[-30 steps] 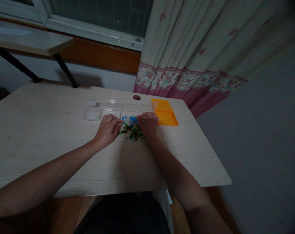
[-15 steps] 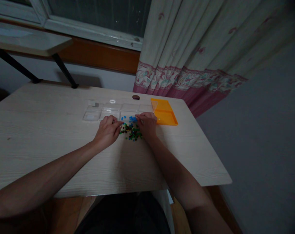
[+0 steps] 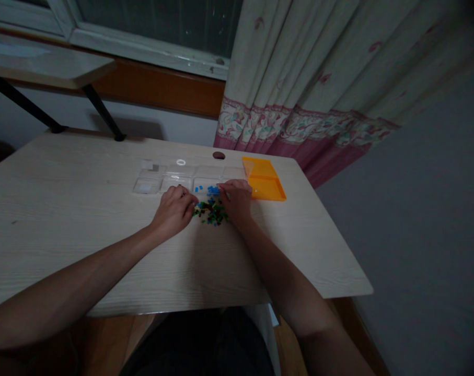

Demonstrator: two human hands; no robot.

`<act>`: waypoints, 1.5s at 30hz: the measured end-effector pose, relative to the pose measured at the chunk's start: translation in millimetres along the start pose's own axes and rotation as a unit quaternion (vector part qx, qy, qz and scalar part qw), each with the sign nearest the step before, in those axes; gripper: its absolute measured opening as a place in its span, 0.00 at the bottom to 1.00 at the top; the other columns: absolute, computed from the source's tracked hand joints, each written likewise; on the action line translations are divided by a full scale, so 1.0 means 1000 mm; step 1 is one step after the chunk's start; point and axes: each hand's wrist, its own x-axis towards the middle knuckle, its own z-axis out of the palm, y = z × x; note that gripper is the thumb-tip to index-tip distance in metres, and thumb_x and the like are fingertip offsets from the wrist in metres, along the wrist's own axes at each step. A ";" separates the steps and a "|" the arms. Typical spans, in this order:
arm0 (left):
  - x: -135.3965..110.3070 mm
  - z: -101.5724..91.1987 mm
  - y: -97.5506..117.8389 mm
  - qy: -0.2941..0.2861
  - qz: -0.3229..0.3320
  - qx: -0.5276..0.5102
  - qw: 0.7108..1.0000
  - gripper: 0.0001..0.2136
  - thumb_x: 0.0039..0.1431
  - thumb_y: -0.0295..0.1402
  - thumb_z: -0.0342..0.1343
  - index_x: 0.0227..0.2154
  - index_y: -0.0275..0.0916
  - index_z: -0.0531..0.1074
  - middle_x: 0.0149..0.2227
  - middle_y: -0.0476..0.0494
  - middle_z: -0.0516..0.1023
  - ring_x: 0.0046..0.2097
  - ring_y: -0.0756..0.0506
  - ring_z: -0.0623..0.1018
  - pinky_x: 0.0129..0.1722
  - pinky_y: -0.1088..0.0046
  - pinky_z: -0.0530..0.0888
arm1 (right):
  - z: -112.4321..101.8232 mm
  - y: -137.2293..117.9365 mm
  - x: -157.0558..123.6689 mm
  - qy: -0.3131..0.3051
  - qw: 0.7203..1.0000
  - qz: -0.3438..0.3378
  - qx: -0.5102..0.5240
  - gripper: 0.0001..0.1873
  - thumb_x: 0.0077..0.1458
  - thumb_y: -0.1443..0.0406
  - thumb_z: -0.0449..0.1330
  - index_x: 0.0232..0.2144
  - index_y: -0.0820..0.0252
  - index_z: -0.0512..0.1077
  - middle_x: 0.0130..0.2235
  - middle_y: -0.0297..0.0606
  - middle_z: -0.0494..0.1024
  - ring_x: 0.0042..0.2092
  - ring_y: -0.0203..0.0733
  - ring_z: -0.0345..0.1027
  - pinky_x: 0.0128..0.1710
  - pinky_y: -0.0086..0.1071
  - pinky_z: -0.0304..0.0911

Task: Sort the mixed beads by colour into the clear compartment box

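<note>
Head view: at the frame's centre, small coloured pieces [image 3: 212, 212] lie heaped on the tabletop [image 3: 142, 271], probably light, stiff and easily scattered, best pinched by their edges. The left hand [image 3: 176, 210] and right hand [image 3: 235, 202] flank them, fingers curled narrow; whether either grips a piece, I cannot tell.

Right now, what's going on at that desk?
The person's left hand is at the left edge of a pile of small green, dark and blue pieces on the desk; the right hand is at its right. What the fingertips pinch is too small to tell. Just beyond is a clear compartment tray, apparently with some blue pieces inside. An orange tray lies to the right.
</note>
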 end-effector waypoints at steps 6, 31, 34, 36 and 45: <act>0.000 0.000 0.000 -0.003 -0.003 0.009 1.000 0.11 0.65 0.33 0.53 0.43 0.38 0.78 0.42 0.37 0.71 0.48 0.36 0.69 0.50 0.53 0.69 | 0.000 0.000 0.000 0.007 1.000 -0.007 0.007 0.16 0.69 0.56 0.55 0.41 0.52 0.82 0.42 0.39 0.82 0.47 0.47 0.67 0.50 0.41 0.56; 0.001 0.000 -0.006 0.006 -0.018 -0.012 1.000 0.08 0.63 0.37 0.58 0.39 0.42 0.80 0.39 0.41 0.73 0.48 0.37 0.70 0.50 0.56 0.68 | -0.002 0.000 -0.002 -0.003 1.000 -0.014 0.013 0.15 0.68 0.57 0.56 0.41 0.53 0.82 0.42 0.37 0.82 0.48 0.45 0.68 0.51 0.39 0.55; 0.003 0.000 -0.007 0.008 -0.009 -0.020 1.000 0.08 0.64 0.37 0.58 0.37 0.41 0.80 0.39 0.40 0.74 0.47 0.38 0.70 0.50 0.56 0.68 | -0.002 -0.001 -0.002 -0.001 1.000 -0.016 0.013 0.15 0.68 0.57 0.56 0.41 0.53 0.82 0.42 0.37 0.82 0.48 0.45 0.68 0.51 0.39 0.55; 0.003 0.000 -0.007 0.005 -0.006 -0.017 1.000 0.08 0.64 0.37 0.58 0.37 0.41 0.80 0.38 0.40 0.74 0.46 0.38 0.70 0.49 0.57 0.68 | -0.003 -0.002 -0.003 -0.002 1.000 -0.016 0.015 0.14 0.68 0.58 0.56 0.41 0.53 0.82 0.42 0.37 0.82 0.48 0.45 0.68 0.51 0.39 0.55; 0.003 -0.005 -0.001 0.005 -0.005 0.003 1.000 0.15 0.70 0.39 0.50 0.37 0.39 0.80 0.38 0.39 0.75 0.45 0.38 0.70 0.47 0.57 0.68 | -0.003 -0.002 -0.002 -0.009 1.000 -0.012 0.015 0.16 0.69 0.57 0.55 0.41 0.53 0.82 0.43 0.38 0.82 0.49 0.45 0.69 0.52 0.40 0.55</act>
